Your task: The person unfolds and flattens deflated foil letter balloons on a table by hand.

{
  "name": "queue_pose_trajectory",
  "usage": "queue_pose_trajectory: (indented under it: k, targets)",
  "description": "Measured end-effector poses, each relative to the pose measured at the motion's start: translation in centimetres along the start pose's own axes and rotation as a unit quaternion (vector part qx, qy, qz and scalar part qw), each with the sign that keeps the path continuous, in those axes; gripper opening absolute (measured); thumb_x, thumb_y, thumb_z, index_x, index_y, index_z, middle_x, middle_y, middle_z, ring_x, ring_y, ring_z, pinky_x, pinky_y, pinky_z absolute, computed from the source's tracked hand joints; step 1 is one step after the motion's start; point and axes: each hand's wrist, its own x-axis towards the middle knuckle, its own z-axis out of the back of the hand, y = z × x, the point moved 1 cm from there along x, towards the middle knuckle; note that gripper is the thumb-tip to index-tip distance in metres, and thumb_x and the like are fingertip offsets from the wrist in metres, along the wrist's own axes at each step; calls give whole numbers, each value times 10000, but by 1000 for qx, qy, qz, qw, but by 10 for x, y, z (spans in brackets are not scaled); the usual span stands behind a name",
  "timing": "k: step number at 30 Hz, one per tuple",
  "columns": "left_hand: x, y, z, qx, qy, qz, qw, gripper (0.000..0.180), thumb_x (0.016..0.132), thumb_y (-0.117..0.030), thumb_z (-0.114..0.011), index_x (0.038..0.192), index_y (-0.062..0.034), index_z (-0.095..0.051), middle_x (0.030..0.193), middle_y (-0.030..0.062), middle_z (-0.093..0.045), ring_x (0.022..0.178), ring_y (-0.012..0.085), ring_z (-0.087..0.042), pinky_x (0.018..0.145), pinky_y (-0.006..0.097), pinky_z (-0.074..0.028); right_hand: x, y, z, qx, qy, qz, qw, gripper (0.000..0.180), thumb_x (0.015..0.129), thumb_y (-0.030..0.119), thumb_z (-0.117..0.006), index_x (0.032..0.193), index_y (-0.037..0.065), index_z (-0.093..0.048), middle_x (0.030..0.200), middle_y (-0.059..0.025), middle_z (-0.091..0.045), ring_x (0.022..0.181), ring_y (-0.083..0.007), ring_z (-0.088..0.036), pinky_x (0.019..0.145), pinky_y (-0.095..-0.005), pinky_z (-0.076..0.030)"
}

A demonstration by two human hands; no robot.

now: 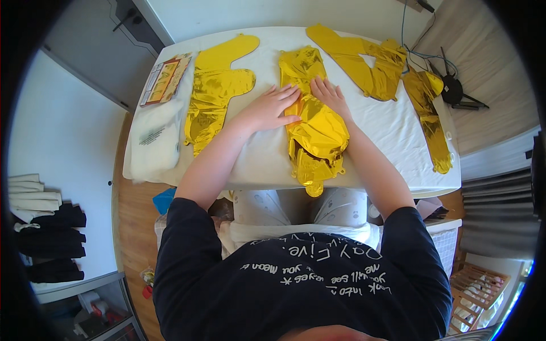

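A gold foil balloon [318,131] lies lengthwise in front of me, its near part puffed and wrinkled, its tabbed end hanging slightly over the table's front edge. My left hand [273,108] presses on its left side with fingers spread. On its right side rests my right hand [331,98], fingers stretched out. Neither hand grips the foil. To the left lies a flat, letter-shaped gold foil balloon [219,85]. Another flat gold foil piece [369,65] stretches across the far right, with a narrow gold strip [429,119] trailing down beside it.
A white-covered table [261,153] bears everything. On its left are printed cards [165,79] and a clear plastic bag [154,142]. A black stand-like device [453,88] with cables is at the right edge. A grey door [99,45] is at far left.
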Motion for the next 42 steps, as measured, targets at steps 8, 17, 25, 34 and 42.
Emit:
queue_pose_trajectory:
  k: [8,17,25,34,42]
  targets:
    - [3,-1,-7,-5,-3,3,1000,895,957,-617,-581,1584,-25,-342,1644,182,-347,1538,302,-302,1269,488,-206,0,-4,4,48,53,-13,997,681,1030,370,-438,1615,87,-236,1692,-104,-262,1559,-297,-268,1238,-546,-256]
    - [-5,6,-2,-2,-5,5,1000,898,936,-588,-628,1585,-35,-347,1633,183,-368,1530,307,-318,1264,498,-216,6,9,21,259,25,-88,962,737,1063,521,-418,1646,126,-198,1705,-118,-233,1586,-285,-179,1269,-517,-165]
    - [-25,3,11,-6,-20,-12,1000,858,956,-568,-606,1584,-42,-352,1628,194,-372,1524,319,-329,1258,503,-222,1,3,27,594,-75,-114,793,582,1086,369,-446,1578,71,-361,1642,-151,-364,1525,-319,-317,1230,-430,-259]
    - [-52,6,15,-31,-17,-5,999,787,1021,-576,-483,1553,-4,-393,1640,191,-353,1530,315,-316,1261,490,-208,-29,13,85,438,-79,-131,886,255,949,82,-637,1187,8,-691,1246,-168,-682,1195,-333,-618,1016,-373,-486]
    - [-42,4,10,-33,-8,5,999,766,1030,-555,-479,1556,-5,-391,1645,179,-350,1533,300,-315,1258,486,-215,-36,13,77,314,-125,-34,941,172,885,156,-717,1009,40,-745,1091,-109,-720,1088,-329,-646,953,-421,-512]
